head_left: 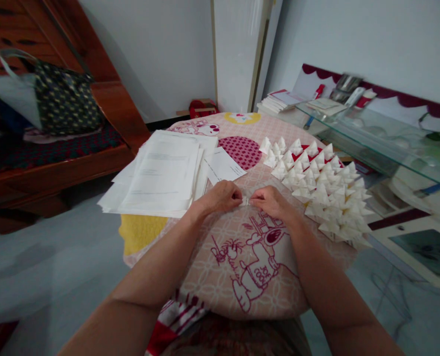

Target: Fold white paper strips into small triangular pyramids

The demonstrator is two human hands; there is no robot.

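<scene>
Both hands meet over the middle of a table with a pink patterned cloth (205, 296). My left hand (223, 196) and my right hand (270, 200) have their fingers pinched on a small piece of white paper (245, 201), which shows only between the fingertips. Just beyond the left hand lies a cut sheet of printed paper (225, 165). Left of it rests a stack of printed paper sheets (160, 173). To the right of my right hand, many folded white paper pieces (324, 188) stand in rows with pointed tips up.
A glass-topped cabinet (383, 143) borders the table on the right, with a pile of papers (279, 100) and a metal container (348, 86) on it. At the left stands a wooden bench (119, 116) with a dotted bag (66, 99). A white column (238, 49) rises behind the table.
</scene>
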